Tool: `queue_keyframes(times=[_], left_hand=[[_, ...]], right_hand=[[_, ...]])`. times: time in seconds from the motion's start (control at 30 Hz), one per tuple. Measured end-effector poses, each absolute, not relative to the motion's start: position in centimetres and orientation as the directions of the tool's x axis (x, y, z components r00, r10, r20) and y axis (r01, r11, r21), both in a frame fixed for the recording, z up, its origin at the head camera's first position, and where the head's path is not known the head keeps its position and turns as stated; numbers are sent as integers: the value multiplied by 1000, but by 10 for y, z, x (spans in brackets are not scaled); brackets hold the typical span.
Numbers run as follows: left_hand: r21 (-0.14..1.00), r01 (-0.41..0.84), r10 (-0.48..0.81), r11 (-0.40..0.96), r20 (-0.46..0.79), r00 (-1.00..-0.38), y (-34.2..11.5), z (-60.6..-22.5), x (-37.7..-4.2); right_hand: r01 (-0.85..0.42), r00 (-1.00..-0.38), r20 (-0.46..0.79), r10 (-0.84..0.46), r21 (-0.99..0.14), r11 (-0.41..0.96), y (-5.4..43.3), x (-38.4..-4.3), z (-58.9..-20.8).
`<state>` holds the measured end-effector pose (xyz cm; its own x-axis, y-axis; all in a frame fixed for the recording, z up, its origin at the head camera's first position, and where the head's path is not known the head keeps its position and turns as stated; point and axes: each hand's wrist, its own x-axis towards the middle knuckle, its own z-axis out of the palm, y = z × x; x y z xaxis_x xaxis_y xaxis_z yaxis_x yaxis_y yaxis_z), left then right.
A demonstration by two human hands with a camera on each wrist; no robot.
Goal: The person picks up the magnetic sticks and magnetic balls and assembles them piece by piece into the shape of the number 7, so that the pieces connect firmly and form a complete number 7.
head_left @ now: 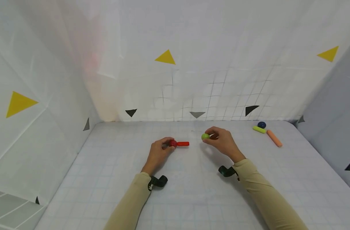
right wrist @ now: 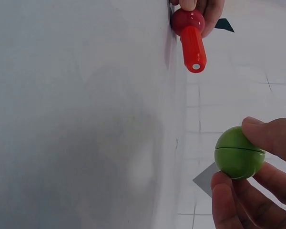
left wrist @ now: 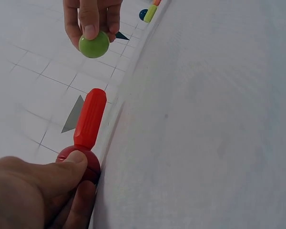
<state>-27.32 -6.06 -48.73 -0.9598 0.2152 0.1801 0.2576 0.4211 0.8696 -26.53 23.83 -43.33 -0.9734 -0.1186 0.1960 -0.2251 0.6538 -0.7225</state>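
My left hand (head_left: 159, 152) pinches a dark red ball (left wrist: 88, 160) between thumb and fingers, low over the white surface. A bright red stick (left wrist: 90, 118) juts from the ball toward the right, its far end showing a small pale hole in the right wrist view. My right hand (head_left: 222, 142) holds a green ball (right wrist: 239, 152) with a seam round its middle, thumb on one side and fingertips on the other. A gap separates the green ball from the red stick's tip.
At the back right of the white table (head_left: 180, 204) lie a dark blue ball (head_left: 261, 125), a yellow-green stick (head_left: 259, 129) and an orange stick (head_left: 274, 138). White sheets with yellow and black triangles wall the back and sides.
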Motion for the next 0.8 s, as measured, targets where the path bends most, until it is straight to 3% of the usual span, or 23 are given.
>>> queue_keyframes(times=[0.8], left_hand=[[849, 288, 223, 444, 206, -953, -61, -485, -272]], right_hand=[[-276, -959, 175, -221, -742, 611, 207, -266, -445]])
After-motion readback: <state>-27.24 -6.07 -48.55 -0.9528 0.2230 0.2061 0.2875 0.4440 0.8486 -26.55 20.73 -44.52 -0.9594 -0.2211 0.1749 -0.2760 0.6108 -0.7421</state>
